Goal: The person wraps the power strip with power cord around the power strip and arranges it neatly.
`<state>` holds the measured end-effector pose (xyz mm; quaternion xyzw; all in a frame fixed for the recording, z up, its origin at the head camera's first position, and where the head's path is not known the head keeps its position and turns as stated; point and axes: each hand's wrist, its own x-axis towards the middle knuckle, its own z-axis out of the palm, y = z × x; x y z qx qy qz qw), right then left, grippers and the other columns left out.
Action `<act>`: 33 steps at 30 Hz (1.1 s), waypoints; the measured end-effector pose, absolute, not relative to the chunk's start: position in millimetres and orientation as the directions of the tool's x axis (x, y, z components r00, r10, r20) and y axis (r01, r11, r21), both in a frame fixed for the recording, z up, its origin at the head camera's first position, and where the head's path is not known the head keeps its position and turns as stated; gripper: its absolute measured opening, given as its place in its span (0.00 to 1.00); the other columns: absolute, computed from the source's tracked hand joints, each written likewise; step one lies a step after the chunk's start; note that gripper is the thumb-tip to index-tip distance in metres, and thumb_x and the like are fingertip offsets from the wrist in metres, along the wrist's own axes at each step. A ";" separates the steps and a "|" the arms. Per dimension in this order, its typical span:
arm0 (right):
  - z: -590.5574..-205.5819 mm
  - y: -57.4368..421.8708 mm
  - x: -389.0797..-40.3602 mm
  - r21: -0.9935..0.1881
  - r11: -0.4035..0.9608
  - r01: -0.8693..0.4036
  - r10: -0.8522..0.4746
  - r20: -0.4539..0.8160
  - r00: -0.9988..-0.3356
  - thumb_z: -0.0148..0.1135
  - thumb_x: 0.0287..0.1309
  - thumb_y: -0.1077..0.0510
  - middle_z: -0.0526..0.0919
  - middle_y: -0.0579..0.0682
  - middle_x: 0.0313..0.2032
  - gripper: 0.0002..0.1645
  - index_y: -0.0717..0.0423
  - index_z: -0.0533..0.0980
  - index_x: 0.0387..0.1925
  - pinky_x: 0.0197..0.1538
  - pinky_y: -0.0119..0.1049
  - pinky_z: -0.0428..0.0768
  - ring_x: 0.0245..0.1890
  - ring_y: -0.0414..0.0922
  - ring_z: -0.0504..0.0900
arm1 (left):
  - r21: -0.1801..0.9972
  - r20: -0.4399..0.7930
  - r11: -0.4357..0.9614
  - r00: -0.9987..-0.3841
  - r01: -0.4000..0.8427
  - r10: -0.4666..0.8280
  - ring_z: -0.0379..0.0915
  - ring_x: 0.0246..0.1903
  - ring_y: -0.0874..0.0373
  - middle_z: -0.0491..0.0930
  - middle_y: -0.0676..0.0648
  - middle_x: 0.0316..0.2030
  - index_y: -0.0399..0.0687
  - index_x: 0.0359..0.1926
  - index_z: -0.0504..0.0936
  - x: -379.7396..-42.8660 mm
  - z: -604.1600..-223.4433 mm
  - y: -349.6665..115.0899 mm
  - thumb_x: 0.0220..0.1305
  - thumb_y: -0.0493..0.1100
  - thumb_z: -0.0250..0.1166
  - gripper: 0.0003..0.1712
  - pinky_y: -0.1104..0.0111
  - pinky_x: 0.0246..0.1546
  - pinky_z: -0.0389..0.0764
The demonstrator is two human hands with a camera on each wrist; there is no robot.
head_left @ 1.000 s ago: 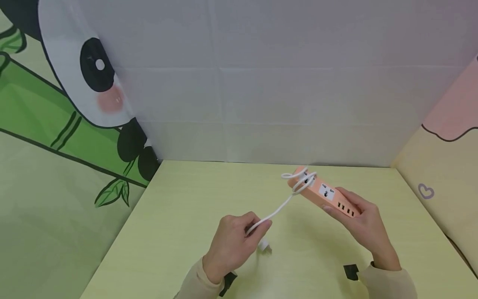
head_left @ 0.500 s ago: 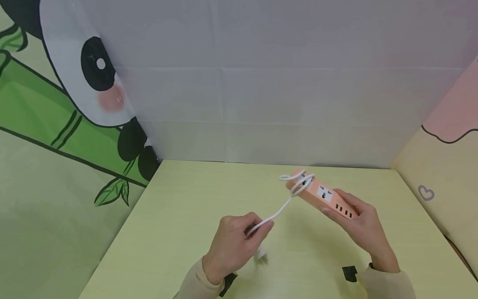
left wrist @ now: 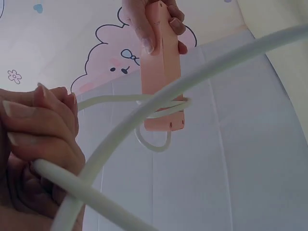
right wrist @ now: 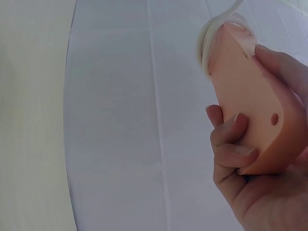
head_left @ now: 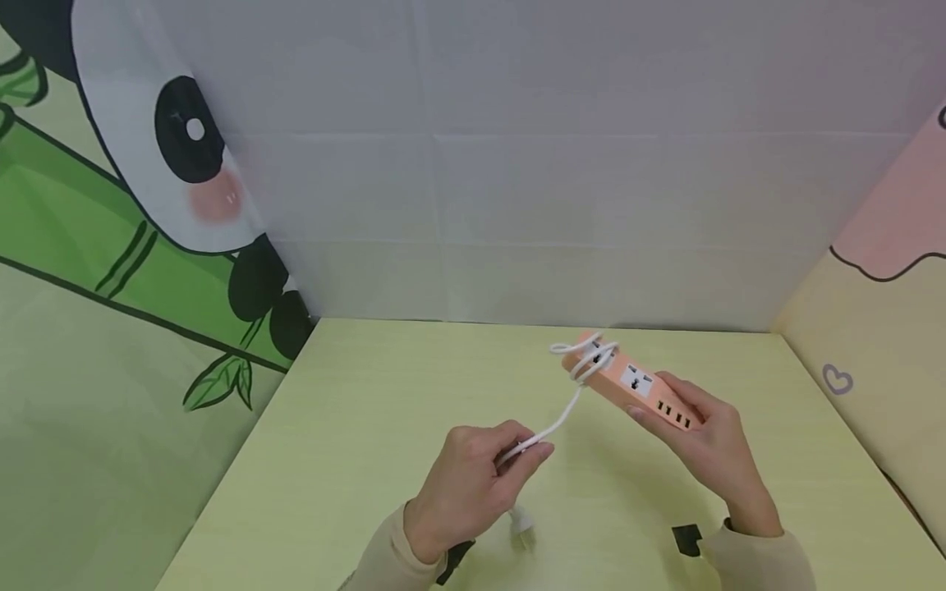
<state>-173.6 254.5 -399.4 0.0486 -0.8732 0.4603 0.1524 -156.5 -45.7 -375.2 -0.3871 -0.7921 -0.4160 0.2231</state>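
In the head view my right hand grips the near end of an orange power strip, fingers and thumb on opposite sides. The strip tilts up and leftward above the table. Around its far end the white cord is wound in a few turns. My left hand pinches the cord between thumb and fingers, lower and to the left. Below that hand dangles the white plug. From the left wrist, cord loops cross in front of the strip; from the right wrist, curled fingers press its underside.
A pale yellow table spreads under both hands, with a grey-white backdrop behind it. Black tape pieces stick to the table near each wrist. Printed side panels flank the table left and right.
My left hand has shifted slightly right, toward the strip, and the cord between now sags a little. The strip and right hand have drifted slightly left. The plug swings below.
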 end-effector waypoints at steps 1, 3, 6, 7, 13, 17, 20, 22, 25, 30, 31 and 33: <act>-399.2 254.5 -173.6 -0.789 0.574 -0.219 0.052 0.301 -0.952 0.74 0.59 0.55 0.82 0.43 0.46 0.33 0.58 0.76 0.64 0.26 0.31 0.76 0.29 0.37 0.73 | 0.466 0.682 0.357 -0.586 0.809 0.437 0.51 0.17 0.79 0.64 0.59 0.15 0.50 0.31 0.83 -157.5 -373.8 -45.8 0.70 0.42 0.66 0.08 0.87 0.17 0.56; -398.6 254.6 -173.4 -0.789 0.581 -0.201 0.046 0.278 -0.959 0.74 0.59 0.53 0.83 0.52 0.48 0.34 0.58 0.75 0.65 0.26 0.31 0.76 0.30 0.37 0.73 | 0.428 0.685 0.370 -0.563 0.825 0.462 0.52 0.18 0.78 0.65 0.59 0.15 0.49 0.31 0.83 -159.1 -370.4 -45.7 0.70 0.41 0.67 0.07 0.88 0.18 0.57; -397.9 255.4 -173.7 -0.794 0.581 -0.178 0.035 0.243 -0.969 0.74 0.60 0.51 0.83 0.59 0.50 0.35 0.58 0.75 0.66 0.27 0.31 0.76 0.31 0.38 0.73 | 0.298 0.716 0.396 -0.477 0.869 0.509 0.57 0.18 0.77 0.70 0.60 0.17 0.50 0.31 0.83 -163.3 -364.4 -44.5 0.68 0.40 0.67 0.06 0.89 0.21 0.60; -397.9 255.4 -173.8 -0.795 0.582 -0.175 0.032 0.237 -0.971 0.74 0.60 0.51 0.83 0.59 0.50 0.35 0.58 0.75 0.66 0.27 0.31 0.76 0.31 0.38 0.73 | 0.250 0.725 0.403 -0.446 0.881 0.525 0.59 0.18 0.77 0.72 0.60 0.18 0.50 0.31 0.83 -164.9 -362.2 -44.4 0.67 0.40 0.68 0.06 0.89 0.22 0.61; -398.3 254.0 -173.5 -0.790 0.590 -0.167 0.025 0.225 -0.974 0.74 0.59 0.51 0.83 0.59 0.49 0.35 0.57 0.75 0.65 0.27 0.32 0.75 0.30 0.38 0.72 | 0.042 0.752 0.430 -0.312 0.902 0.580 0.69 0.20 0.76 0.81 0.60 0.24 0.49 0.34 0.85 -175.1 -350.0 -47.8 0.62 0.38 0.71 0.03 0.88 0.25 0.67; -398.1 252.5 -173.8 -0.787 0.593 -0.168 -0.003 0.207 -0.978 0.74 0.59 0.50 0.83 0.60 0.51 0.36 0.58 0.75 0.65 0.28 0.32 0.75 0.31 0.39 0.73 | -0.011 0.761 0.425 -0.269 0.905 0.591 0.65 0.18 0.74 0.77 0.60 0.21 0.50 0.35 0.85 -181.2 -343.9 -51.0 0.61 0.39 0.72 0.03 0.88 0.23 0.64; -398.8 251.8 -173.7 -0.786 0.597 -0.163 -0.021 0.187 -0.982 0.74 0.59 0.49 0.83 0.61 0.52 0.37 0.58 0.74 0.66 0.29 0.32 0.76 0.32 0.40 0.73 | -0.037 0.769 0.423 -0.245 0.905 0.591 0.61 0.16 0.72 0.72 0.58 0.20 0.51 0.36 0.85 -185.1 -340.1 -53.3 0.63 0.40 0.72 0.03 0.86 0.22 0.61; -399.3 251.7 -173.2 -0.785 0.599 -0.155 -0.026 0.175 -0.984 0.74 0.59 0.49 0.83 0.60 0.52 0.37 0.57 0.74 0.66 0.29 0.32 0.76 0.32 0.40 0.73 | -0.054 0.773 0.424 -0.231 0.904 0.591 0.58 0.16 0.71 0.70 0.57 0.20 0.52 0.37 0.86 -187.5 -337.6 -54.7 0.65 0.42 0.71 0.01 0.85 0.21 0.58; -399.4 251.9 -172.3 -0.789 0.595 -0.150 -0.034 0.161 -0.986 0.74 0.59 0.48 0.83 0.60 0.52 0.37 0.56 0.74 0.67 0.29 0.32 0.76 0.33 0.40 0.73 | -0.071 0.781 0.421 -0.213 0.904 0.588 0.56 0.16 0.71 0.69 0.57 0.21 0.52 0.38 0.87 -190.9 -333.7 -56.3 0.66 0.44 0.70 0.02 0.85 0.21 0.56; -399.0 250.1 -171.8 -0.785 0.590 -0.190 -0.075 0.181 -0.981 0.74 0.59 0.49 0.83 0.57 0.51 0.34 0.53 0.76 0.65 0.31 0.32 0.77 0.34 0.40 0.74 | -0.114 0.791 0.424 -0.176 0.898 0.586 0.53 0.16 0.69 0.68 0.56 0.21 0.56 0.43 0.90 -197.7 -328.3 -59.1 0.63 0.47 0.73 0.08 0.82 0.19 0.53; -399.1 249.4 -171.9 -0.784 0.587 -0.202 -0.087 0.187 -0.978 0.74 0.59 0.50 0.84 0.57 0.51 0.34 0.53 0.76 0.65 0.31 0.32 0.77 0.34 0.40 0.74 | -0.125 0.792 0.427 -0.169 0.895 0.586 0.53 0.16 0.69 0.68 0.56 0.21 0.57 0.43 0.89 -199.2 -327.4 -59.7 0.62 0.47 0.73 0.08 0.82 0.19 0.53; -399.6 247.6 -172.4 -0.784 0.580 -0.221 -0.111 0.194 -0.975 0.75 0.58 0.51 0.84 0.57 0.51 0.33 0.53 0.77 0.64 0.31 0.32 0.76 0.34 0.39 0.75 | -0.148 0.794 0.436 -0.156 0.888 0.587 0.54 0.15 0.69 0.68 0.56 0.20 0.57 0.41 0.89 -202.1 -325.7 -60.9 0.61 0.48 0.74 0.07 0.82 0.18 0.54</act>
